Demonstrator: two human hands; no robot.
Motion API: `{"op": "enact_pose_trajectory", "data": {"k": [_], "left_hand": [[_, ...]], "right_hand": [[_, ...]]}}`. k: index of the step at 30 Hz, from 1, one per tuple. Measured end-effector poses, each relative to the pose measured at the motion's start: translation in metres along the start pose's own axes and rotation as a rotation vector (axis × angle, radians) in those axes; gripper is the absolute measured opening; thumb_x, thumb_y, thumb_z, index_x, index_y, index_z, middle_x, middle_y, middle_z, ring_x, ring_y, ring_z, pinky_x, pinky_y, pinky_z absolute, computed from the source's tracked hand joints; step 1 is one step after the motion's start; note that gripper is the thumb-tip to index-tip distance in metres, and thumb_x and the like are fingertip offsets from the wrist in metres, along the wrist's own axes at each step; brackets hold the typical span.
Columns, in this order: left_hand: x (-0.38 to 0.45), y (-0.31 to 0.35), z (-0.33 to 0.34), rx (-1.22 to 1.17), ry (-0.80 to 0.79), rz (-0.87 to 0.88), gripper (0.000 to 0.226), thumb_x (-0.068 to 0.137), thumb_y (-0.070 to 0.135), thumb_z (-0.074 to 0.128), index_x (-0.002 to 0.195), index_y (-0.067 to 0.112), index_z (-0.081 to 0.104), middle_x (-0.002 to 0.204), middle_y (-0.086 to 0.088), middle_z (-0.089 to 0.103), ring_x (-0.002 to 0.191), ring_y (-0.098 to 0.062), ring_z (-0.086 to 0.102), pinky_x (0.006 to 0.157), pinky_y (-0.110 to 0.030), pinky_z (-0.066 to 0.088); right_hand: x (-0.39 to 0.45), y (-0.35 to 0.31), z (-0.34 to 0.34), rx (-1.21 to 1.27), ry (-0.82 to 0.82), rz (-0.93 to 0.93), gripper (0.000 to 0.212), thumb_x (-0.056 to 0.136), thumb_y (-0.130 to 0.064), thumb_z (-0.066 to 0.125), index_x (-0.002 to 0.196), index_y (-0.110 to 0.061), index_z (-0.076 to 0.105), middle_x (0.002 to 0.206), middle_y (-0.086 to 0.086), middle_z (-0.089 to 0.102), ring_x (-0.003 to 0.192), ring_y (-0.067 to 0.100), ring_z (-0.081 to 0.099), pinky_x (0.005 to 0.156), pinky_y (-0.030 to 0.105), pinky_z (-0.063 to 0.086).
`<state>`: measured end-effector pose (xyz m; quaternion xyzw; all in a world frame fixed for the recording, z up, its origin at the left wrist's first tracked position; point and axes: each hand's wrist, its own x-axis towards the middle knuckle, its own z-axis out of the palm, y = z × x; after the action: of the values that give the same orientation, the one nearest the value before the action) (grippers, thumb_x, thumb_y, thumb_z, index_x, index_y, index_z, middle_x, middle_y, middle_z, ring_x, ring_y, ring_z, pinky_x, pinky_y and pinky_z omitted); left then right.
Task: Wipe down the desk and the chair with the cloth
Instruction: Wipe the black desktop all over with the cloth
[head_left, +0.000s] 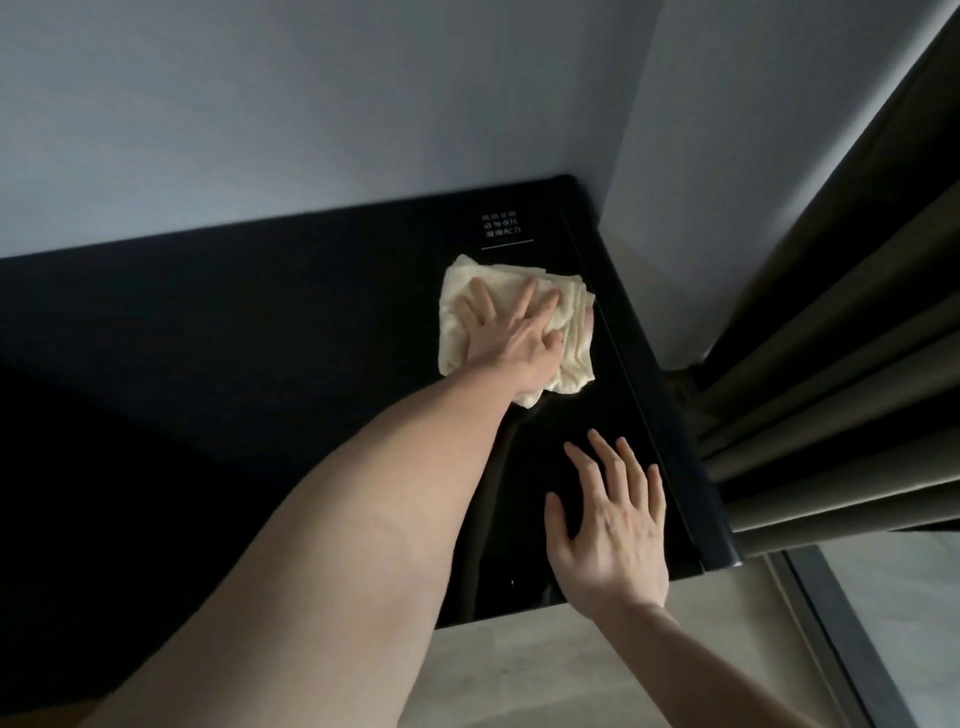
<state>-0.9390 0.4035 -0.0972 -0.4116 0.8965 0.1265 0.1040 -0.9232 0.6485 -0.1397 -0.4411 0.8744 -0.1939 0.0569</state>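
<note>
Nearest to me is a bare forearm reaching up from seven o'clock toward the middle of the scene, ending in the left hand (511, 338), which lies flat with fingers spread and straight, pressing down on the cloth (514, 332) rather than gripping it. That cloth sits just above centre, toward the far right corner of the desk (260, 374), and looks like soft, pale cream towelling, crumpled into loose folds with ragged layered edges on its right side. I would judge it light and limp, easily bunched, so a broad flat palm over its middle seems the sensible hold; pinching a corner would likely let the rest trail. At about five o'clock the right hand (610, 525) rests open on the desk near its front edge, fingers straight and fanned, holding nothing, apparently bracing. The desk top is black, hard and glossy enough to mirror the arm, so the cloth should glide readily. Small white printed lettering (501, 230) sits at twelve o'clock from the cloth. Heavy pleated olive curtains (831, 338) hang at three o'clock against a plain matte wall (311, 104). No chair is in sight.
</note>
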Motion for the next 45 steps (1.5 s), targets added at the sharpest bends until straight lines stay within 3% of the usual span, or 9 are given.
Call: {"op": "enact_pose_trajectory", "data": {"k": [4,9,13,19,23,25,30,37,45], "left_hand": [[0.004,0.021,0.002,0.045,0.003,0.082,0.062,0.111,0.052,0.017,0.168,0.045,-0.005,0.177,0.013,-0.017,0.153,-0.061,-0.022,0.121,-0.077,-0.008],[-0.023,0.000,0.006,0.054,0.002,0.165,0.060,0.110,0.053,0.017,0.168,0.047,0.000,0.177,0.015,-0.015,0.158,-0.051,-0.022,0.126,-0.070,-0.006],[-0.071,-0.020,0.018,0.079,0.008,0.172,0.060,0.109,0.055,0.014,0.166,0.049,-0.002,0.176,0.016,-0.017,0.159,-0.047,-0.022,0.125,-0.068,-0.006],[-0.138,-0.050,0.032,0.097,0.053,0.137,0.062,0.108,0.057,0.020,0.167,0.048,0.004,0.177,0.013,-0.009,0.159,-0.049,-0.015,0.125,-0.068,-0.004],[-0.178,-0.083,0.037,0.116,0.060,0.136,0.064,0.108,0.056,0.025,0.167,0.046,0.003,0.177,0.011,-0.007,0.160,-0.051,-0.010,0.126,-0.067,0.000],[-0.193,-0.107,0.040,0.121,0.069,0.123,0.065,0.107,0.058,0.025,0.166,0.046,0.002,0.176,0.011,-0.006,0.160,-0.051,-0.006,0.126,-0.067,0.003],[-0.221,-0.191,0.037,0.055,0.062,0.034,0.065,0.108,0.055,0.028,0.165,0.045,-0.002,0.175,0.011,-0.010,0.161,-0.049,-0.009,0.129,-0.065,0.001],[-0.234,-0.321,0.021,0.025,0.076,-0.175,0.061,0.108,0.053,0.025,0.164,0.043,0.004,0.172,0.011,-0.005,0.161,-0.049,0.002,0.129,-0.064,0.008],[-0.304,-0.523,0.021,-0.038,0.074,-0.532,0.062,0.107,0.053,0.014,0.166,0.043,-0.005,0.175,0.013,-0.011,0.161,-0.043,-0.003,0.130,-0.062,0.006]], "right_hand": [[0.000,0.000,-0.001,0.051,0.051,0.010,0.055,0.097,-0.046,0.053,0.147,-0.026,0.056,0.161,-0.005,0.046,0.158,0.023,0.031,0.132,0.051,0.015],[-0.004,-0.002,-0.003,0.139,0.150,0.027,0.050,0.096,-0.035,0.056,0.144,-0.020,0.056,0.152,-0.001,0.051,0.141,0.025,0.047,0.125,0.051,0.030],[-0.007,-0.005,-0.007,0.226,0.194,0.069,0.050,0.096,-0.030,0.055,0.144,-0.016,0.054,0.150,0.003,0.050,0.138,0.029,0.048,0.117,0.049,0.037],[-0.008,-0.009,-0.009,0.224,0.139,0.046,0.052,0.095,-0.032,0.050,0.144,-0.014,0.053,0.150,0.007,0.049,0.137,0.034,0.049,0.116,0.054,0.040],[-0.019,-0.027,-0.008,0.285,0.137,0.051,0.049,0.100,-0.014,0.061,0.148,-0.012,0.052,0.157,0.008,0.043,0.140,0.034,0.046,0.119,0.054,0.037],[-0.033,-0.048,-0.002,0.291,0.088,-0.020,0.051,0.099,-0.010,0.064,0.149,-0.013,0.052,0.159,0.006,0.042,0.140,0.032,0.046,0.119,0.054,0.037],[-0.066,-0.117,0.020,0.309,-0.093,-0.180,0.050,0.101,-0.023,0.060,0.150,-0.024,0.051,0.163,-0.002,0.039,0.146,0.025,0.040,0.125,0.062,0.030],[-0.086,-0.219,0.062,0.298,-0.242,-0.345,0.051,0.104,-0.036,0.048,0.155,-0.028,0.046,0.169,-0.008,0.032,0.159,0.016,0.024,0.133,0.052,0.009],[-0.098,-0.346,0.113,0.191,-0.346,-0.429,0.055,0.111,-0.041,0.045,0.163,-0.033,0.032,0.176,-0.008,0.014,0.164,0.015,-0.001,0.130,0.040,-0.013]]}}
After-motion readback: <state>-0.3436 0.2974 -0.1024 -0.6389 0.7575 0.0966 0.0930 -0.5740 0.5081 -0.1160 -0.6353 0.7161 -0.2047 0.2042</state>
